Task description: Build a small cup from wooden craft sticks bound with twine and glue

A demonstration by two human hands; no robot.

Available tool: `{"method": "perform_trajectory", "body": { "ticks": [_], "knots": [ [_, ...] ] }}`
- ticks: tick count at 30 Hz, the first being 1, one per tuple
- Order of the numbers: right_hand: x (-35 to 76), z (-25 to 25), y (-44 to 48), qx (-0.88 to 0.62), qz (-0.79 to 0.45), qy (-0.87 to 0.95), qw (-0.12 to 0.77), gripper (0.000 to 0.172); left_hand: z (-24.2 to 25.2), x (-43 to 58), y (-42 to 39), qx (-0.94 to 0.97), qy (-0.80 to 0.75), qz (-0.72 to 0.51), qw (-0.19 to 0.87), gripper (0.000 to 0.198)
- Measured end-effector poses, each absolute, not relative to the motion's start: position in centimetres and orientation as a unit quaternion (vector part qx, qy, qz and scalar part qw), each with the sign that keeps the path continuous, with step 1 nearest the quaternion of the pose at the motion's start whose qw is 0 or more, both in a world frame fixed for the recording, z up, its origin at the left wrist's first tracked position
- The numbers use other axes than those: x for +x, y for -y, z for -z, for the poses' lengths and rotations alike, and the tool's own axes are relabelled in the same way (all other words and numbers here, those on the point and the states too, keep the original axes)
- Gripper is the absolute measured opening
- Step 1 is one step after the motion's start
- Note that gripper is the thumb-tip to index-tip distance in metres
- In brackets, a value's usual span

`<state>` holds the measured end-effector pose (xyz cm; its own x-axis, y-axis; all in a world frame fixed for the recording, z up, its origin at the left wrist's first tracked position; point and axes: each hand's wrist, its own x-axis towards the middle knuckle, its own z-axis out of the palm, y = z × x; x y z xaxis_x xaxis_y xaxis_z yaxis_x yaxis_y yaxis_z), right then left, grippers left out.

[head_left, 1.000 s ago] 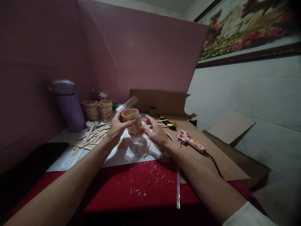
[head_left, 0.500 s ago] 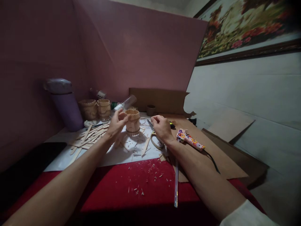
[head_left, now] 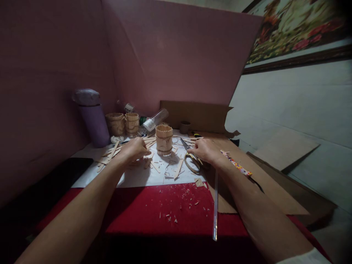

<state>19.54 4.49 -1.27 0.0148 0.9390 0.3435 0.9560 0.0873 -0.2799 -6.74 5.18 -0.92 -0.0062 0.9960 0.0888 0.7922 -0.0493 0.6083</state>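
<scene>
Wooden cup (head_left: pixel 164 141) is standing upright on the white sheet (head_left: pixel 148 178), between my hands and a bit farther out; neither hand is touching it. My left hand (head_left: pixel 134 149) is hovering left of the cup, at the wooden sticks (head_left: pixel 111 154), fingers bent inward; can't tell if they're gripping anything or making contact. My right hand (head_left: pixel 206 149) is hanging just beside the scissors (head_left: pixel 192 163), fingers folded in, inner side hidden; can't tell if they're holding anything. Scissors are lying with blades pointing away, handles toward me. Glue gun (head_left: pixel 240 168) is lying on the cardboard (head_left: pixel 225 198), partly behind my right forearm; clear rod (head_left: pixel 215 212) is jutting toward me over the red cloth (head_left: pixel 132 212). Wood scraps (head_left: pixel 176 220) are littering cloth and sheet. Farther back, two more cups (head_left: pixel 115 124) are standing beside a purple tumbler (head_left: pixel 95 126), with a plastic bottle (head_left: pixel 155 121) leaning nearby.
</scene>
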Motion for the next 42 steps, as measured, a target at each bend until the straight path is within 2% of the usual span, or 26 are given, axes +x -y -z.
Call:
{"method": "perform_trajectory", "body": {
  "ticks": [6,14,17,20,22,23,25,26,28,29,31,34,38,42],
  "knots": [
    [19.6,1.6,-4.4,-0.665,-0.001,0.731,0.153,0.025,2.3,-6.3,-5.5,0.667,-0.637,-0.312,0.229,0.028],
    [19.6,2.4,-5.1,-0.664,-0.039,0.724,0.184,0.018,2.0,-5.3,-4.5,0.651,-0.656,-0.267,0.273,0.023],
    [19.8,2.5,-5.4,-0.670,-0.062,0.703,0.228,0.014,1.5,-5.5,-4.6,0.644,-0.659,-0.301,0.247,0.025],
    [20.0,2.3,-5.7,-0.666,-0.091,0.681,0.292,0.019,0.9,-6.1,-5.1,0.627,-0.662,-0.347,0.221,0.021],
    [20.0,2.0,-6.0,-0.659,-0.110,0.660,0.344,0.019,0.6,-6.3,-5.4,0.603,-0.654,-0.408,0.206,0.011],
    [20.0,1.8,-6.0,-0.656,-0.117,0.646,0.373,0.016,0.4,-6.2,-5.4,0.585,-0.634,-0.461,0.209,0.012],
    [19.7,1.3,-5.9,-0.646,-0.129,0.617,0.430,0.012,0.0,-6.0,-5.3,0.539,-0.551,-0.587,0.248,0.031],
    [19.5,1.0,-5.7,-0.640,-0.134,0.607,0.452,0.015,-0.3,-5.9,-5.0,0.515,-0.493,-0.641,0.284,0.038],
    [18.9,0.4,-4.9,-0.603,-0.181,0.600,0.493,0.024,-0.9,-5.5,-4.4,0.480,-0.393,-0.696,0.363,0.035],
    [18.5,0.1,-4.3,-0.571,-0.223,0.603,0.511,0.028,-1.2,-5.4,-4.1,0.467,-0.360,-0.701,0.401,0.028],
    [17.6,-0.3,-3.1,-0.439,-0.380,0.596,0.554,0.034,-1.7,-5.1,-3.3,0.439,-0.316,-0.697,0.471,0.016],
    [15.9,-0.4,-1.7,-0.329,-0.479,0.596,0.554,0.046,-1.8,-4.3,-2.2,0.406,-0.288,-0.670,0.551,0.009],
    [14.0,0.4,-1.0,-0.270,-0.485,0.599,0.577,0.056,-1.1,-2.8,-1.3,0.437,-0.245,-0.639,0.584,0.008],
    [13.2,0.7,-0.5,-0.273,-0.433,0.576,0.637,0.050,-0.2,-2.0,-1.1,0.495,-0.238,-0.592,0.590,0.014]
  ]
}}
